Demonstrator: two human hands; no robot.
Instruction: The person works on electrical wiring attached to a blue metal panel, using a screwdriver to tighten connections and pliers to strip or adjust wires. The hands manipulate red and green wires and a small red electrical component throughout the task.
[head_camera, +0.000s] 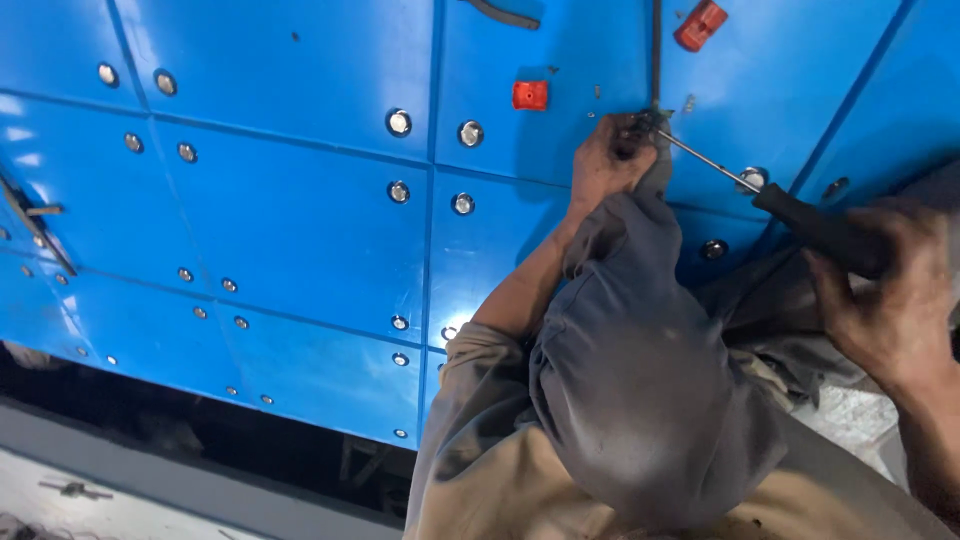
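Screwdriver with a black handle and thin bright metal shaft (790, 208) lies across the upper right of the view, its long axis slanting from lower right up to upper left. The tip meets a small dark fastening point (650, 122) at the vertical seam of a glossy blue metal panel wall (300, 200). My right hand (890, 290) is wrapped shut around the black handle, fingers curled over it, wrist coming in from the right edge. My left hand (608, 155) is the nearer one to the tip: it sits pressed against the blue surface just left of the fastening point, fingers pinched close together around something too small and dark to make out. My left forearm runs down from that hand toward the bottom centre, sleeve in beige cloth, with a grey rag or bunched fabric (640, 400) draped over it. Round silver bolt heads (399, 122) dot the panels in pairs. A small red square clip (530, 95) sits above and left of my left hand, another red piece (700, 24) near the top edge.
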